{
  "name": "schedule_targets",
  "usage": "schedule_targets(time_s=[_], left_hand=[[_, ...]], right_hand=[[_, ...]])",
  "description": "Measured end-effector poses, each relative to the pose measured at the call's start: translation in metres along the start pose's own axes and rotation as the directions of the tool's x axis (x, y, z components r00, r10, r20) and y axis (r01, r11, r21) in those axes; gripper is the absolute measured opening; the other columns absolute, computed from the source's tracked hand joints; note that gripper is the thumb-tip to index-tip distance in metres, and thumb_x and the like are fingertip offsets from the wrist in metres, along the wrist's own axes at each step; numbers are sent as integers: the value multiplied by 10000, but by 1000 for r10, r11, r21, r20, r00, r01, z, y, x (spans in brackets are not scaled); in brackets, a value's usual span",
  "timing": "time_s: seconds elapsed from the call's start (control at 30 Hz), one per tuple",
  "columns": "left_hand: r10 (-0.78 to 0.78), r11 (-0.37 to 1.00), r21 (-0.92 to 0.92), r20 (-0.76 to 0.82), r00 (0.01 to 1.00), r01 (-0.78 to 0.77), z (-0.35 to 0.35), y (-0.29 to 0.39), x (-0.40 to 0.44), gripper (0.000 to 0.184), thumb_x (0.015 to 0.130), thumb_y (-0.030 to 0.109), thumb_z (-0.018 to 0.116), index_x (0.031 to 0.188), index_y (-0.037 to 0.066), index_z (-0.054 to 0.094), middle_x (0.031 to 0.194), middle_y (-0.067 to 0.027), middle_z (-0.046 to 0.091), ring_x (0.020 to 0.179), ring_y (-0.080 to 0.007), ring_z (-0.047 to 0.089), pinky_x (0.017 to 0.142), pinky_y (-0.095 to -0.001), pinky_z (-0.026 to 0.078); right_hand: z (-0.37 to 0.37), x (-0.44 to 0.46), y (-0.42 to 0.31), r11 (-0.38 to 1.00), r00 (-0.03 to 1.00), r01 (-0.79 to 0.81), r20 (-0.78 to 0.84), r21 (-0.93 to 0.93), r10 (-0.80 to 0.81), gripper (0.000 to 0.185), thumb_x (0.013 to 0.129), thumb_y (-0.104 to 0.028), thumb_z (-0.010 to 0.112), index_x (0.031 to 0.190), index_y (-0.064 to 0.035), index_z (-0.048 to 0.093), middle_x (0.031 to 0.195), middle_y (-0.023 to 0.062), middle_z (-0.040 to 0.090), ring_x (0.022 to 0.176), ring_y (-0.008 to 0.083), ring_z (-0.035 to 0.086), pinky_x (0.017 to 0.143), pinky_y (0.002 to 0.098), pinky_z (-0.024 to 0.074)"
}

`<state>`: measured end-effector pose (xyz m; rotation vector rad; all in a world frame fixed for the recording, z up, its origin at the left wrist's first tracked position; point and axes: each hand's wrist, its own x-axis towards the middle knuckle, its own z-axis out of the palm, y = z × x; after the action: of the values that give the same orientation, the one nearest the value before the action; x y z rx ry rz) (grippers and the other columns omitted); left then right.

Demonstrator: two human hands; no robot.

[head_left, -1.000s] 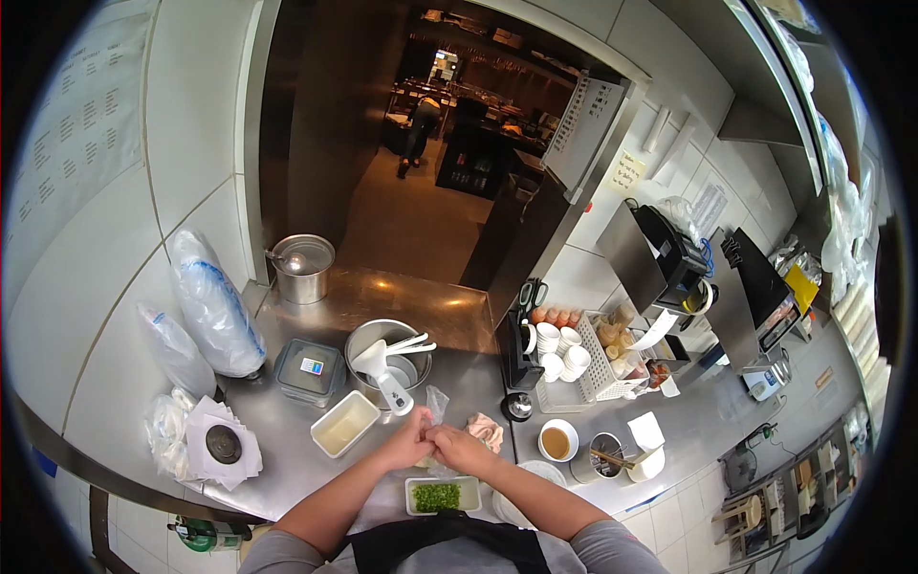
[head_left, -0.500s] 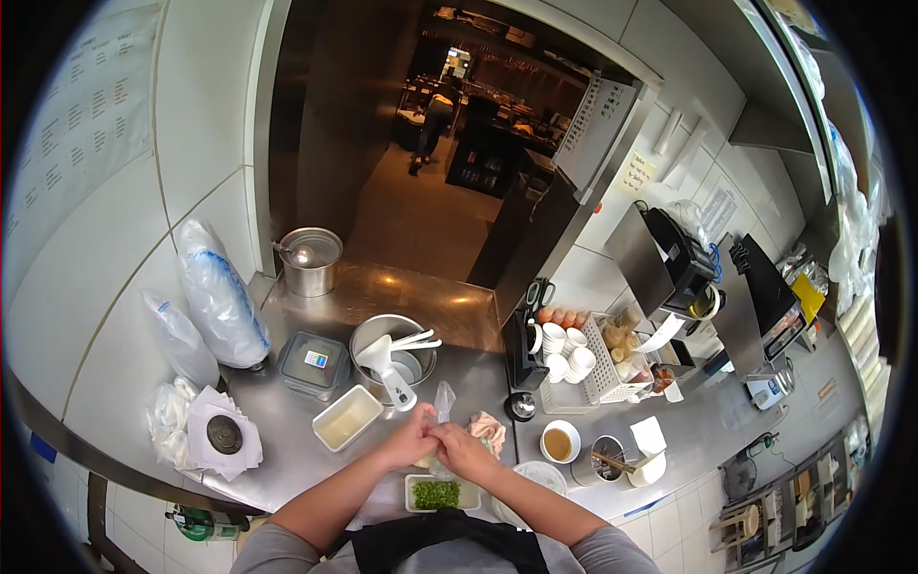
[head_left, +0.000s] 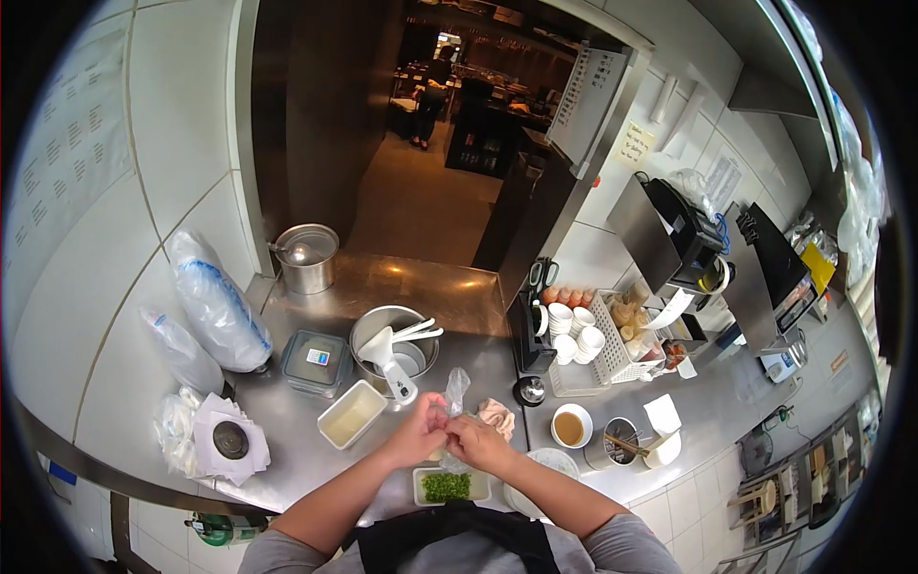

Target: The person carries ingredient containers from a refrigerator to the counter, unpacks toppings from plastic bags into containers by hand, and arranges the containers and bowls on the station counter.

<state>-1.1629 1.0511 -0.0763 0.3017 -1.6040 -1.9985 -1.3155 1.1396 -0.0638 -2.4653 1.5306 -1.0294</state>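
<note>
A small clear plastic bag [head_left: 458,386] is between my hands over the steel counter, its loose top sticking up past my fingers. My right hand [head_left: 480,446] pinches its neck, with the fingers closed. Curled against it from the other side is my left hand [head_left: 419,432], thumb and fingertips at the plastic. The lower part of the bag is mostly hidden below my hands, so its contents are unclear. Just under them stands a white tray [head_left: 481,490] holding chopped green herbs [head_left: 448,488]. A crumpled pinkish cloth [head_left: 496,418] lies right of the bag.
Left of my hands are a white rectangular container [head_left: 351,415], a steel bowl [head_left: 368,330] with white-handled utensils and a lidded box [head_left: 316,363]. To the right stand a cup of brown liquid [head_left: 572,427], a steel utensil pot [head_left: 617,442] and stacked white cups [head_left: 579,340]. A doorway opens ahead.
My fingers have shifted around the bag's neck, the left ones lifting slightly apart from the right. The view has turned a little. Beyond the doorway, a bent-over person now stands more upright.
</note>
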Motion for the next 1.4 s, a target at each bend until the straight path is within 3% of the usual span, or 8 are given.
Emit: schedule_targets(time_s=[0.07,0.2,0.27,0.4,0.7,0.9,1.07,1.4], left_hand=[[-10,999,-42,0,1000,10,3,-2,1,442,814,-68,557,1158,82,324,884,-42,499,826,-107,535,712,-245,464],[20,936,352,-65,998,4,11,22,3,511,793,-41,587,1226,70,340,893,-72,535,797,-150,574,693,-284,486],[165,751,654,-58,985,-87,16,40,4,618,758,-35,614,1300,79,340,885,-99,569,766,-208,599,681,-317,497],[139,745,666,-92,986,-43,16,36,7,681,732,-28,633,1338,107,352,875,-113,588,765,-255,609,679,-340,500],[8,885,458,-188,982,81,20,16,5,643,741,-33,640,1314,134,400,854,-44,560,744,-129,564,674,-277,476],[49,882,470,-172,984,39,19,2,4,624,745,-28,606,1310,116,386,838,-79,567,746,-188,585,692,-306,487],[206,673,737,-105,973,-63,22,22,8,717,723,12,650,1350,101,313,930,-140,563,857,-313,590,751,-393,481],[137,708,701,-22,990,-83,25,15,11,756,769,-2,578,1411,93,189,935,-221,614,871,-388,608,770,-435,471]], right_hand=[[-4,2,0,1000,1000,8,-14,19,-8,430,708,3,666,1083,-27,458,916,151,571,844,320,596,720,388,508],[-10,8,1,999,999,-25,38,20,24,425,722,-9,651,1093,-21,446,951,171,578,881,340,597,750,403,504],[-13,12,-1,999,997,-49,68,12,48,417,731,-14,641,1098,-20,442,963,174,579,895,347,595,759,409,502],[-19,19,-5,991,973,-127,192,-29,131,379,756,-32,608,1093,-8,436,986,178,571,926,359,583,788,416,492],[-14,10,0,995,970,-68,230,-67,82,362,744,-20,612,1047,0,416,982,179,564,923,355,588,773,409,501],[-10,5,6,996,972,-41,228,-83,59,333,762,-28,599,1045,0,425,999,174,565,942,349,592,771,405,510],[-13,6,7,993,974,-23,220,-112,47,312,805,-62,567,1086,8,450,1003,165,571,974,341,593,782,403,517],[-25,7,-1,990,977,-3,209,-141,33,307,773,-61,619,987,-21,403,980,147,573,902,331,603,707,391,524]])
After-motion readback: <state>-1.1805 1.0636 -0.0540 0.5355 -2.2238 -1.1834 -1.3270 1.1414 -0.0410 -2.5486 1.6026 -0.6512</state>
